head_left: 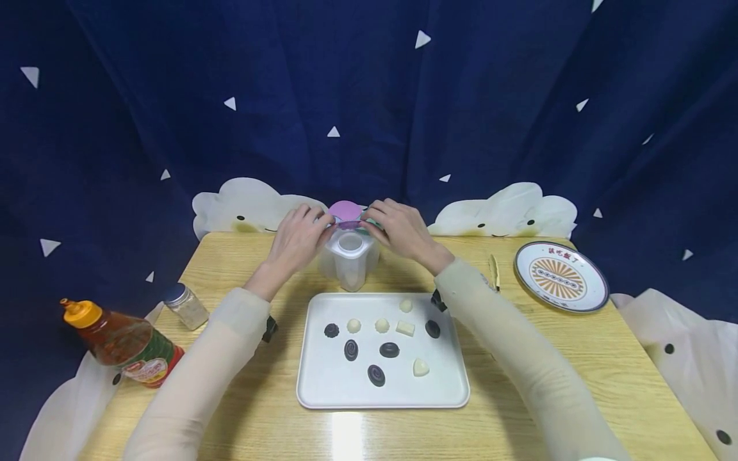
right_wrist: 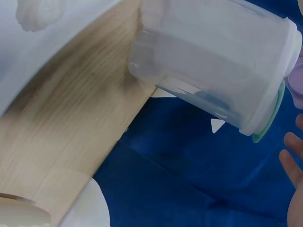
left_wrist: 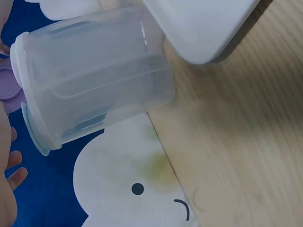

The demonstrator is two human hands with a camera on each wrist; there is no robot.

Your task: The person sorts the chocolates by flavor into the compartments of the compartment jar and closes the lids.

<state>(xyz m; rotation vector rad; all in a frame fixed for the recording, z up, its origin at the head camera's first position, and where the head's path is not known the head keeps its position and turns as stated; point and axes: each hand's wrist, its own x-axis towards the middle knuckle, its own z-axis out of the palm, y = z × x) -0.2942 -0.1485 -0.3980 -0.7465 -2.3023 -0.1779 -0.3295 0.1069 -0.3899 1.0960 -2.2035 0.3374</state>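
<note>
Basically both hands, left hand [head_left: 300, 237] and right hand [head_left: 398, 229], pinch the lid [head_left: 348, 224] at frame center; the tub [head_left: 348, 259] looks light and slick, so hold its rim.

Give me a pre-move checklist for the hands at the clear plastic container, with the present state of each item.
1. Clear plastic container stands upright on the wooden table: ok.
2. Both hands are at its top: left hand and right hand meet at the purple flip lid: ok.
3. Purple flip lid is raised off the opening: ok; the round opening shows from the head view.
4. Firm grip on the lid: cannot tell; the fingertips are partly hidden.
5. White rectangular tray with dark and white chocolates lies just in front of the container: ok.
6. Container contents: cannot tell; its walls look cloudy in the wrist views.
</note>
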